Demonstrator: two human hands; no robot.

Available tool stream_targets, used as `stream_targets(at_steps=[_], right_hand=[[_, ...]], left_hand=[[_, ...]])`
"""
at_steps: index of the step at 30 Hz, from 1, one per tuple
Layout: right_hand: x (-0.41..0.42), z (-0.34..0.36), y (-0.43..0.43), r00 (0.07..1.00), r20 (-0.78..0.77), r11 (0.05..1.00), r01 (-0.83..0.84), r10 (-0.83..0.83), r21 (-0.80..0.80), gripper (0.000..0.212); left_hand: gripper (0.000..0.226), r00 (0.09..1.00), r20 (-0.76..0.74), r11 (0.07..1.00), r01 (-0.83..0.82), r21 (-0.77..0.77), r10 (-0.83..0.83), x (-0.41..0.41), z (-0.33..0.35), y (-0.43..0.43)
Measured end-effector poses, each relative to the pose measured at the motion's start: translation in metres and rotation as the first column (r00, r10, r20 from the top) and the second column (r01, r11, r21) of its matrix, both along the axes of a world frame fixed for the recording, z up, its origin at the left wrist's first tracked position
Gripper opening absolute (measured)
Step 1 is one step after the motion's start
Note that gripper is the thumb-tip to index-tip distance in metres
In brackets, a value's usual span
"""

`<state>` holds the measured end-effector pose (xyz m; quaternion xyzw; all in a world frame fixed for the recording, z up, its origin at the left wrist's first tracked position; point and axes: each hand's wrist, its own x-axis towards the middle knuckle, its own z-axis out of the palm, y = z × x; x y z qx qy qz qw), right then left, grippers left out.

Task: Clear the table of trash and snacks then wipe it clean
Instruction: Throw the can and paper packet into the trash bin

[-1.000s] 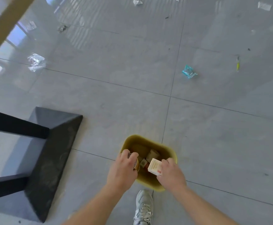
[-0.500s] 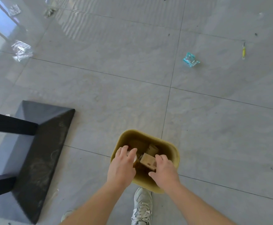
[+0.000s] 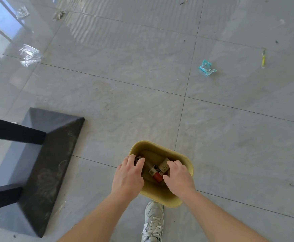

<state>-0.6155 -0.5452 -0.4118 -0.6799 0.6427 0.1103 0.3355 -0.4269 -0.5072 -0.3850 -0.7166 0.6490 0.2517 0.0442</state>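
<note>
Bottom centre: grey lace-up sneaker point(image 3: 153, 222) on the tiled floor point(image 3: 125, 95). Just above it, yellow plastic waste bin point(image 3: 186, 165); both hands over its mouth. Left hand point(image 3: 128, 175) curled round a small object, unclear what. Right hand point(image 3: 178, 175) loosely open, empty; cardboard snack boxes point(image 3: 160, 169) lie inside. Judged: dumping under way, wiping not begun. Black pedestal base point(image 3: 43, 165) of the surface at lower left, near the bin; open floor to the right. Farther up: clear plastic wrap point(image 3: 29, 55), teal wrapper point(image 3: 207, 68).
</note>
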Motion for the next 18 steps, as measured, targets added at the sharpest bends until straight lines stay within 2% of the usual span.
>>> stream_targets(at_steps=[10, 18], right_hand=[[0.010, 0.056, -0.010, 0.994, -0.019, 0.994, -0.104, 0.103, -0.035, 0.052], [0.040, 0.177, -0.010, 0.984, 0.016, 0.980, -0.173, 0.175, -0.099, 0.054]], left_hand=[[0.061, 1.000, 0.008, 0.999, 0.007, -0.031, -0.007, 0.013, 0.053, -0.004], [0.061, 0.999, 0.034, 0.997, -0.022, -0.068, 0.024, 0.042, 0.172, 0.013]])
